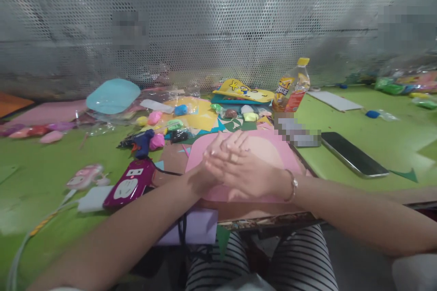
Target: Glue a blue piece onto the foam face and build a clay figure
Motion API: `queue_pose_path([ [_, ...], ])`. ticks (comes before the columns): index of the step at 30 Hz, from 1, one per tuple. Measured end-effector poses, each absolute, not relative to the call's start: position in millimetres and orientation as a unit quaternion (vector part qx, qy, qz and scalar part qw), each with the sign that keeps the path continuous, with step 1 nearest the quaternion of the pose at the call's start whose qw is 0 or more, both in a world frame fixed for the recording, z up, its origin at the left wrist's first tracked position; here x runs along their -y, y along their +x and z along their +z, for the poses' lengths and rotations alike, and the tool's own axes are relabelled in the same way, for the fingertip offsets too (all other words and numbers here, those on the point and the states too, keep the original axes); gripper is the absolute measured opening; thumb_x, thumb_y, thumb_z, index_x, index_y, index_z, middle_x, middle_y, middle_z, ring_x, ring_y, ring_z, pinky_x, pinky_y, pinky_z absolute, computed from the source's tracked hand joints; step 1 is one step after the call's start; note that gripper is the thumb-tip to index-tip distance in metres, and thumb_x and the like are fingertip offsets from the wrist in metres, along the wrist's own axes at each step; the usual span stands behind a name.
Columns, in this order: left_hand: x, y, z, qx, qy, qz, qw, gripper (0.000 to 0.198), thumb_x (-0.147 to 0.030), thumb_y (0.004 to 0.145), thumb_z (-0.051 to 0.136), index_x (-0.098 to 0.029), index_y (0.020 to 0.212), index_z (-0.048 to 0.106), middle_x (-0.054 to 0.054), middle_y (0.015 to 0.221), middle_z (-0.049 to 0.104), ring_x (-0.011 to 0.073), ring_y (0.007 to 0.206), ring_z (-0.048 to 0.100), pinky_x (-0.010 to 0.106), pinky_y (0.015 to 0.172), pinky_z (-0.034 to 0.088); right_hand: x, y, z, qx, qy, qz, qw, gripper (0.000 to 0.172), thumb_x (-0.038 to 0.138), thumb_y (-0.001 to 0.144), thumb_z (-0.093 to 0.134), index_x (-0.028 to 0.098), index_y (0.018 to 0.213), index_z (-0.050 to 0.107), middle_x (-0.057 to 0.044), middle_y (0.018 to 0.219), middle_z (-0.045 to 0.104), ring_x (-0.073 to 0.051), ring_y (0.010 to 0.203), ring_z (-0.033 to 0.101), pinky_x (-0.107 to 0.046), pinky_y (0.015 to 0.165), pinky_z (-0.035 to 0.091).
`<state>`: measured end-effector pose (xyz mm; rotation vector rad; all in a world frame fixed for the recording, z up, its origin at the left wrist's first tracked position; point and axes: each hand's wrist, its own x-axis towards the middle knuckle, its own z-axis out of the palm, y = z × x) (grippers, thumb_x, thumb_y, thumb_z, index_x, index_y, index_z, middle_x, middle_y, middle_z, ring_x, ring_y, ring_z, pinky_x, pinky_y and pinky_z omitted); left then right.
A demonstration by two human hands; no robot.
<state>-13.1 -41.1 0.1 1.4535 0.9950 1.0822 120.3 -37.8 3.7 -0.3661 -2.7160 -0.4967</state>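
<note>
My right hand (254, 177) lies across my left hand (232, 142), palms pressed together. Whatever may be between them is hidden. A ring and a bracelet show on the right hand and wrist. Both hands are just above a pink rounded sheet (201, 152) with a paler peach oval (268, 152) on it. Beneath that sheet is a brown board (239, 213) at the table's front edge. To the left of my hands sits a maroon device (129, 184) with a cable, and behind it a blue glue gun (145, 142).
Small packs of coloured clay (175, 124) lie behind my hands. A snack-labelled bottle (293, 86) stands near the perforated metal screen (218, 22). Right of the hands lies a phone (355, 154). At left are a light-blue rounded sheet (114, 95) and a white adapter (94, 198).
</note>
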Motion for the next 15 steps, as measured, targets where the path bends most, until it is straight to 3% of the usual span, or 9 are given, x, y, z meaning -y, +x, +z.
queue_pose_path([
  [2,42.7,-11.4,-6.4,-0.430,0.608,0.477,0.466,0.039,-0.031,0.086,0.038,-0.023,0.117,0.059,0.004,0.117,0.063,0.0177,0.133,0.035,0.039,0.104,0.039,38.3,116.4,2.1,0.962,-0.120,-0.171,0.174,0.066,0.050,0.094,0.014,0.009,0.146,0.011,-0.012,0.151,0.021,-0.020,0.141,0.012,-0.041,0.114,0.015],
  [4,40.5,-8.8,-6.6,-0.434,0.623,0.479,0.442,0.043,-0.030,0.088,0.028,-0.018,0.103,0.066,0.008,0.102,0.068,0.0163,0.117,0.051,0.030,0.088,0.049,31.2,118.8,3.0,0.945,-0.191,-0.167,0.206,0.067,0.047,0.095,0.013,0.005,0.146,0.006,-0.016,0.152,0.016,-0.022,0.141,0.008,-0.044,0.113,0.015],
  [5,38.2,-8.0,-4.8,-0.430,0.620,0.473,0.455,0.047,-0.030,0.089,0.022,-0.018,0.094,0.067,0.008,0.097,0.069,0.0161,0.107,0.058,0.028,0.078,0.052,27.0,121.5,3.8,0.927,-0.245,-0.164,0.231,0.067,0.046,0.095,0.013,0.004,0.145,0.003,-0.018,0.152,0.013,-0.023,0.141,0.005,-0.047,0.113,0.014],
  [7,33.9,-8.4,-0.5,-0.413,0.579,0.461,0.531,0.050,-0.029,0.091,0.019,-0.016,0.096,0.067,0.009,0.096,0.070,0.0167,0.096,0.063,0.028,0.069,0.054,22.3,126.0,4.7,0.920,-0.266,-0.153,0.244,0.068,0.047,0.095,0.012,0.002,0.145,0.002,-0.019,0.152,0.010,-0.025,0.141,0.000,-0.049,0.112,0.013],
  [9,32.4,-10.0,1.2,-0.402,0.515,0.469,0.594,0.046,-0.028,0.091,0.023,-0.014,0.104,0.065,0.009,0.105,0.068,0.0173,0.105,0.060,0.031,0.076,0.053,24.3,126.5,3.5,0.945,-0.195,-0.139,0.221,0.071,0.049,0.094,0.009,0.000,0.145,0.002,-0.021,0.151,0.011,-0.025,0.141,-0.001,-0.047,0.113,0.015],
  [12,34.2,-10.1,-1.0,-0.414,0.462,0.505,0.601,0.047,-0.022,0.091,0.020,-0.013,0.107,0.063,0.008,0.111,0.065,0.0110,0.121,0.048,0.025,0.092,0.045,27.5,123.9,-0.1,0.971,-0.097,-0.126,0.177,0.071,0.051,0.094,0.010,0.005,0.146,0.001,-0.016,0.152,0.015,-0.022,0.141,0.003,-0.042,0.114,0.016],
  [15,33.5,-7.5,0.3,-0.416,0.458,0.508,0.599,0.051,-0.023,0.092,0.015,-0.017,0.097,0.065,0.009,0.108,0.066,0.0132,0.115,0.051,0.028,0.091,0.045,19.9,127.1,-1.3,0.943,-0.191,-0.123,0.243,0.067,0.048,0.094,0.007,0.006,0.146,-0.006,-0.015,0.153,0.012,-0.020,0.141,0.000,-0.043,0.113,0.016],
])
